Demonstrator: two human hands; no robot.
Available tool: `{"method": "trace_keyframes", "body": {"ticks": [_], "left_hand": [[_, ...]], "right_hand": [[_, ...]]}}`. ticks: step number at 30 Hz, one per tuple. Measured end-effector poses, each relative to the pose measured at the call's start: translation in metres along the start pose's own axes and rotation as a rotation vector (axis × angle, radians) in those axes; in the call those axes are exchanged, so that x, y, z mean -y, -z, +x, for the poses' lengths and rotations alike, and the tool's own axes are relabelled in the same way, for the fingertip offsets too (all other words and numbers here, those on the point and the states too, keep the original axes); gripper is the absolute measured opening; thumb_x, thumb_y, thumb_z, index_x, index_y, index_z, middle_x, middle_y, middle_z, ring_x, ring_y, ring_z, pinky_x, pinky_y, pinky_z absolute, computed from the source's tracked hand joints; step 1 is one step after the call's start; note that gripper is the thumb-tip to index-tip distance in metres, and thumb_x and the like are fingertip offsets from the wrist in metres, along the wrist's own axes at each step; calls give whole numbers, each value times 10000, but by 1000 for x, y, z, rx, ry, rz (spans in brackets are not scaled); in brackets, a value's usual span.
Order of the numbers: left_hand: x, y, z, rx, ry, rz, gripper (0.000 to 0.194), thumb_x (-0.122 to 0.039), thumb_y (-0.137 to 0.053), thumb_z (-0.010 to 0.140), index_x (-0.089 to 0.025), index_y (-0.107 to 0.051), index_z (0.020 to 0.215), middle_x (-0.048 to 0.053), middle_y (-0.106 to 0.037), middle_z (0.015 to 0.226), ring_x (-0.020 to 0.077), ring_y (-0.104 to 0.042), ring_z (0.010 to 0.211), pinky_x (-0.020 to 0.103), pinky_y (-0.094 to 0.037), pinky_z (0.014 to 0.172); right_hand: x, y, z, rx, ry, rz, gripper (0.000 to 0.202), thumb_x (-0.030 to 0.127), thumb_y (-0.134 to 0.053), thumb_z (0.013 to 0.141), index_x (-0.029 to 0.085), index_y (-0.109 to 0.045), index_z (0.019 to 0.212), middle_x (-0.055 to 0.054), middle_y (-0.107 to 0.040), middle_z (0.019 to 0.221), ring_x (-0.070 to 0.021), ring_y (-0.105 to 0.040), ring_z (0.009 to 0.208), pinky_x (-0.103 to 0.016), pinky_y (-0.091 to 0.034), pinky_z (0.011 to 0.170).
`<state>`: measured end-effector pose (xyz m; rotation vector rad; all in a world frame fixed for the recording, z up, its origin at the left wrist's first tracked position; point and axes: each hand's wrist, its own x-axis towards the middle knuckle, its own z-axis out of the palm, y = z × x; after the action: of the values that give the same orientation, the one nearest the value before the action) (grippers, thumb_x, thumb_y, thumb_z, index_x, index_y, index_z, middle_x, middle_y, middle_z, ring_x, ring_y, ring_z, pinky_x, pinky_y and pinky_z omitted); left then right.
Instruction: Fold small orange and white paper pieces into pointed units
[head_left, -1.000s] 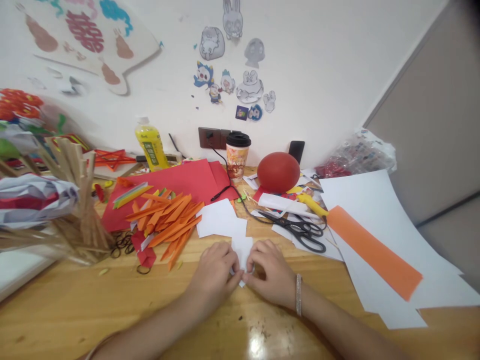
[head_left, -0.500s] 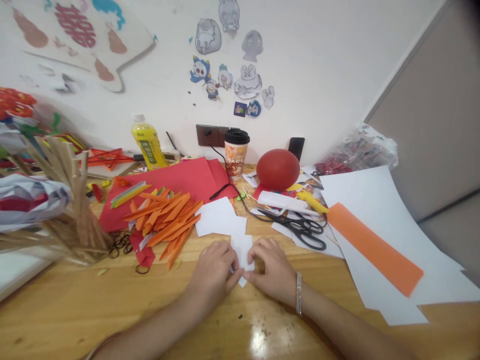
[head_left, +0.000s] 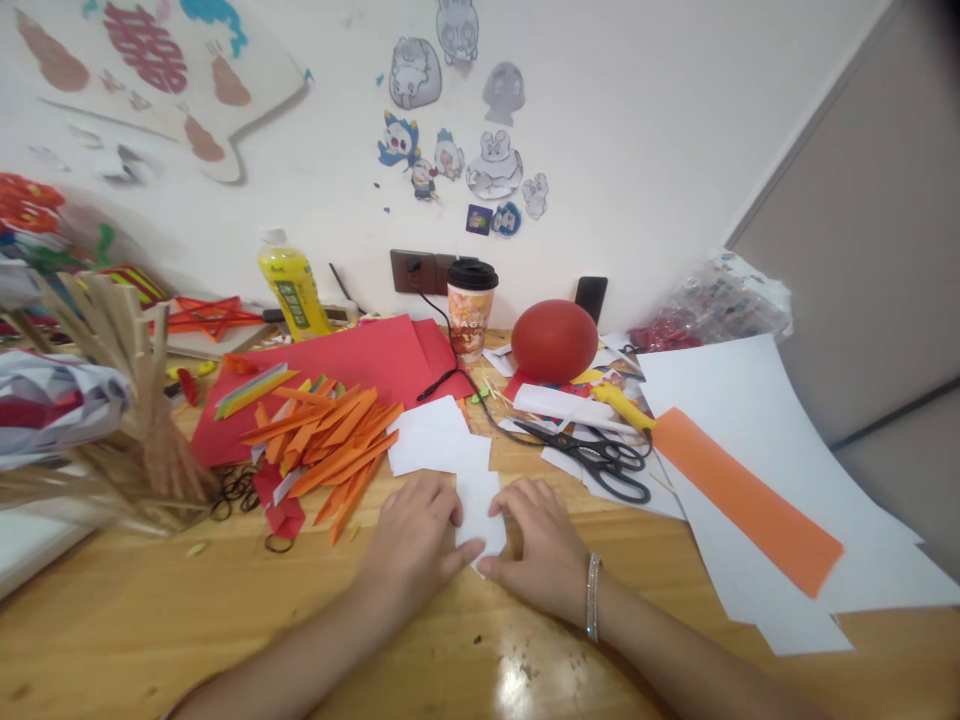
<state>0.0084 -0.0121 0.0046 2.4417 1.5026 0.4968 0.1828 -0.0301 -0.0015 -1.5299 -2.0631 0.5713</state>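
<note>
Small white folded paper piece (head_left: 478, 512) lies flat on the wooden tabletop (head_left: 150, 620) near its front edge, long axis running away from the person. Left hand (head_left: 415, 548) and right hand (head_left: 541, 545) flank it equally close, fingertips pressing its near corner, fingers loosely curled.

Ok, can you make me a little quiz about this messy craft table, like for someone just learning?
1. True or false: both hands press on the small white folded paper.
2. Which lies closer to the right hand: A, the black-handled scissors, or B, the yellow plastic drink bottle?
3. What colour is the pile of cut paper strips beyond the left hand?

Key
1. True.
2. A.
3. Orange.
</note>
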Motion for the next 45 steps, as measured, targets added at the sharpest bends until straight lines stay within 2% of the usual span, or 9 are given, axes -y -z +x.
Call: {"method": "trace_keyframes", "body": {"ticks": [5,11,14,17,22,30,37,41,45], "left_hand": [[15,4,0,-147,0,113,85,-232,-540,802,-181,-568,741,51,-588,800,231,-535,762,360,-420,659],[7,-5,-9,-324,-512,46,234,-156,-415,877,-171,-618,992,74,-668,959,216,-575,945,353,-462,810],[9,-11,-12,-265,-537,89,246,-195,-465,868,-198,-617,1061,99,-614,1152,263,-521,1097,404,-458,861],[19,-10,-9,-264,-489,141,239,-212,-482,852,-237,-648,1024,107,-512,1292,310,-434,1200,465,-435,892],[29,-2,-3,-303,-398,314,256,-290,-470,860,-192,-639,1026,143,-475,1320,366,-367,1237,522,-423,884],[11,-20,-23,-283,-712,384,254,-156,-436,892,-160,-575,1104,53,-659,1077,202,-549,1044,348,-366,962],[21,-29,-11,-479,-670,306,215,-252,-443,904,-133,-621,902,75,-678,808,224,-603,891,410,-396,935],[26,-7,-1,-347,-783,277,185,-181,-431,906,-155,-602,840,72,-677,831,196,-613,847,398,-449,894],[28,18,0,-137,-818,204,186,-168,-447,894,-141,-589,1012,104,-678,989,225,-601,958,375,-491,852]], "right_hand": [[-2,-2,0,-3,-2,0,386,243,-774,575,210,-507,851,8,-511,901,-198,-432,872,-323,-346,771],[-3,1,-1,-26,59,0,288,311,-730,681,208,-566,894,-18,-516,918,-206,-446,898,-341,-370,793],[-7,10,1,-30,168,-37,68,240,-544,853,215,-606,864,-43,-547,1026,-207,-449,942,-361,-362,827],[-13,18,3,-36,336,-85,164,200,-454,897,207,-606,836,-39,-591,1107,-216,-452,973,-395,-335,872],[-13,17,0,25,575,-100,160,283,-466,890,176,-581,921,-61,-658,870,-207,-496,843,-379,-373,803],[-17,20,6,-38,535,-13,243,107,-373,855,183,-587,940,-78,-662,973,-185,-534,867,-344,-429,780],[-23,25,10,59,611,6,350,18,-414,753,216,-623,951,-32,-692,943,-171,-555,843,-333,-433,766],[-18,25,8,58,617,14,323,22,-444,744,227,-629,912,-15,-685,948,-168,-559,856,-335,-423,771],[-23,21,10,43,617,66,192,102,-492,814,212,-631,887,-41,-679,963,-163,-572,866,-319,-443,781]]}}
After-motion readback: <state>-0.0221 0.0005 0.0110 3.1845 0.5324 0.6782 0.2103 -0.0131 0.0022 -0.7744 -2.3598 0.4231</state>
